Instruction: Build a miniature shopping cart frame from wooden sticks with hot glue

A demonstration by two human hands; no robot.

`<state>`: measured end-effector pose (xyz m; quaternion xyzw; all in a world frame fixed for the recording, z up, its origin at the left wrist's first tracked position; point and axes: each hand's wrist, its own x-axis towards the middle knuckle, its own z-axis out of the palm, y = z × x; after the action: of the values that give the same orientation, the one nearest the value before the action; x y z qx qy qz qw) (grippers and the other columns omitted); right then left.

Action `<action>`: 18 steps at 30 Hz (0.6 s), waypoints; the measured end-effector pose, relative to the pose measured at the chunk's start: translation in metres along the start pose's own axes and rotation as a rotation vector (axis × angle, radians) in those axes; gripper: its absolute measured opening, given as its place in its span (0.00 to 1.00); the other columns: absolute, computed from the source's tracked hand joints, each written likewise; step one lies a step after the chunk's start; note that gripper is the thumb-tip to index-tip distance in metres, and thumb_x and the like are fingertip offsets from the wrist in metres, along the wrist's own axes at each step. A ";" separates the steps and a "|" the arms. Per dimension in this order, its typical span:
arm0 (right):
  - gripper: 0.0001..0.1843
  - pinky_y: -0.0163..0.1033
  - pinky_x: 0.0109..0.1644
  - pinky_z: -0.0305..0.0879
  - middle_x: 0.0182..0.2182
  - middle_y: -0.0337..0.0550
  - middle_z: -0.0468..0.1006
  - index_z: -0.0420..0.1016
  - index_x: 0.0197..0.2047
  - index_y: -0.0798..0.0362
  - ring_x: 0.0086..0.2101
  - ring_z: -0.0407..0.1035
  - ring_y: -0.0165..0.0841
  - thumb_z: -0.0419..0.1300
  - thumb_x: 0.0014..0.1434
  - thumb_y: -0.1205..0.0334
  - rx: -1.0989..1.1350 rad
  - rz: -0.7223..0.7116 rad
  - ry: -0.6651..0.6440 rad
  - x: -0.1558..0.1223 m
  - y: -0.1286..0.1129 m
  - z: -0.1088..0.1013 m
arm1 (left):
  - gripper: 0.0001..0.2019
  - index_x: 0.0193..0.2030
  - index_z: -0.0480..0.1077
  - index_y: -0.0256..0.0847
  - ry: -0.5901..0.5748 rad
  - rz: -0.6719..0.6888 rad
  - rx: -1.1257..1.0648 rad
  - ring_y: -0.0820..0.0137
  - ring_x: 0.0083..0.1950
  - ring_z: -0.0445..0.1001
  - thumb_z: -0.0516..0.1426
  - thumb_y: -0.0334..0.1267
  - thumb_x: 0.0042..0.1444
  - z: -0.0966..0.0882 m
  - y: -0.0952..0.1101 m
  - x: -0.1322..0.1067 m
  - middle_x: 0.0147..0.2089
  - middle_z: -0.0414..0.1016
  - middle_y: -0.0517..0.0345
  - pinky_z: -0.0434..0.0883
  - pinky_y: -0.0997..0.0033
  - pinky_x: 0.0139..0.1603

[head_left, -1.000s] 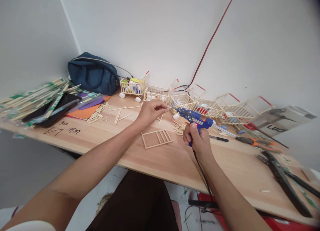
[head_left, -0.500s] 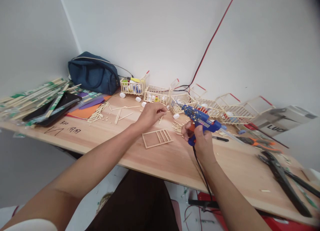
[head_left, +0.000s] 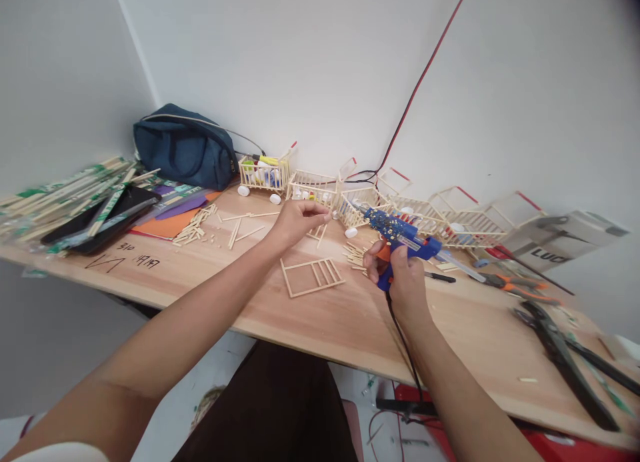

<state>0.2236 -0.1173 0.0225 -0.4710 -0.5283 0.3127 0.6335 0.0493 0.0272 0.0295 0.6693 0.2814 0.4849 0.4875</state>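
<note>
My right hand (head_left: 404, 275) is wrapped round the handle of a blue hot glue gun (head_left: 400, 230), whose nozzle points to the left. A clear glue stick (head_left: 463, 267) sticks out of its back end. Just left of the nozzle, my left hand (head_left: 301, 223) is closed in a pinch; anything between its fingertips is too small to make out. Below, a flat rectangular frame of thin wooden sticks (head_left: 313, 291) lies on the table, with several crossbars toward its right side. Loose sticks (head_left: 318, 234) lie partly hidden behind my left hand.
Small stick-built carts (head_left: 263, 175) line the wall. At left are a blue pouch (head_left: 183, 149), bundled chopsticks (head_left: 65, 189), coloured paper (head_left: 167, 223) and cut sticks (head_left: 196, 225). Black-handled cutters (head_left: 565, 362) and orange pliers (head_left: 525, 287) lie at right. The gun's cord (head_left: 404, 342) drops over the table edge.
My left hand has shifted slightly, with its fingers stretched a little further right, uncovering more of the sticks behind it. The glue gun stays almost in place, and the view has moved slightly.
</note>
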 end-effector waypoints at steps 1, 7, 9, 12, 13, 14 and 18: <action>0.26 0.35 0.24 0.58 0.26 0.39 0.75 0.71 0.36 0.51 0.19 0.61 0.27 0.54 0.60 0.34 0.001 0.002 -0.007 0.000 0.001 0.000 | 0.13 0.32 0.79 0.36 -0.010 -0.021 -0.049 0.74 0.30 0.71 0.68 0.43 0.43 0.000 0.001 0.000 0.31 0.79 0.56 0.67 0.72 0.34; 0.25 0.35 0.24 0.56 0.26 0.40 0.75 0.71 0.36 0.52 0.19 0.61 0.26 0.56 0.61 0.36 0.014 -0.018 -0.044 0.000 0.001 0.001 | 0.19 0.31 0.78 0.36 -0.157 -0.134 -0.349 0.79 0.26 0.64 0.71 0.50 0.39 0.002 0.009 -0.003 0.26 0.72 0.60 0.63 0.76 0.29; 0.25 0.35 0.24 0.56 0.26 0.40 0.76 0.71 0.36 0.52 0.19 0.61 0.26 0.57 0.60 0.36 0.009 -0.023 -0.052 0.000 0.001 0.002 | 0.19 0.31 0.78 0.36 -0.208 -0.171 -0.433 0.79 0.27 0.65 0.72 0.49 0.39 0.001 0.011 -0.004 0.27 0.71 0.60 0.65 0.75 0.31; 0.24 0.35 0.24 0.56 0.26 0.40 0.75 0.71 0.35 0.52 0.19 0.61 0.26 0.57 0.61 0.37 0.003 -0.027 -0.060 -0.002 0.000 0.003 | 0.18 0.31 0.77 0.36 -0.261 -0.207 -0.515 0.79 0.29 0.67 0.73 0.46 0.40 0.002 0.014 -0.005 0.29 0.73 0.60 0.67 0.75 0.34; 0.24 0.35 0.24 0.56 0.26 0.39 0.75 0.71 0.35 0.52 0.19 0.61 0.25 0.57 0.61 0.37 0.001 -0.030 -0.060 -0.003 -0.001 0.003 | 0.17 0.31 0.77 0.36 -0.268 -0.220 -0.537 0.79 0.30 0.67 0.73 0.45 0.40 0.002 0.015 -0.005 0.29 0.73 0.60 0.68 0.75 0.34; 0.24 0.35 0.24 0.56 0.26 0.39 0.75 0.71 0.35 0.52 0.19 0.61 0.25 0.57 0.61 0.37 -0.001 -0.033 -0.060 -0.003 -0.001 0.004 | 0.17 0.31 0.76 0.35 -0.268 -0.238 -0.559 0.79 0.29 0.68 0.73 0.44 0.40 0.001 0.016 -0.005 0.29 0.73 0.60 0.68 0.76 0.34; 0.25 0.35 0.23 0.56 0.25 0.39 0.74 0.71 0.34 0.52 0.19 0.60 0.25 0.57 0.60 0.36 -0.027 -0.053 -0.053 -0.005 -0.001 0.003 | 0.14 0.29 0.75 0.34 -0.236 -0.336 -0.666 0.79 0.29 0.71 0.73 0.38 0.41 0.000 0.019 -0.005 0.26 0.73 0.61 0.70 0.79 0.32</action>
<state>0.2189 -0.1213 0.0215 -0.4569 -0.5612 0.3011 0.6210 0.0455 0.0156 0.0456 0.4703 0.1564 0.3830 0.7795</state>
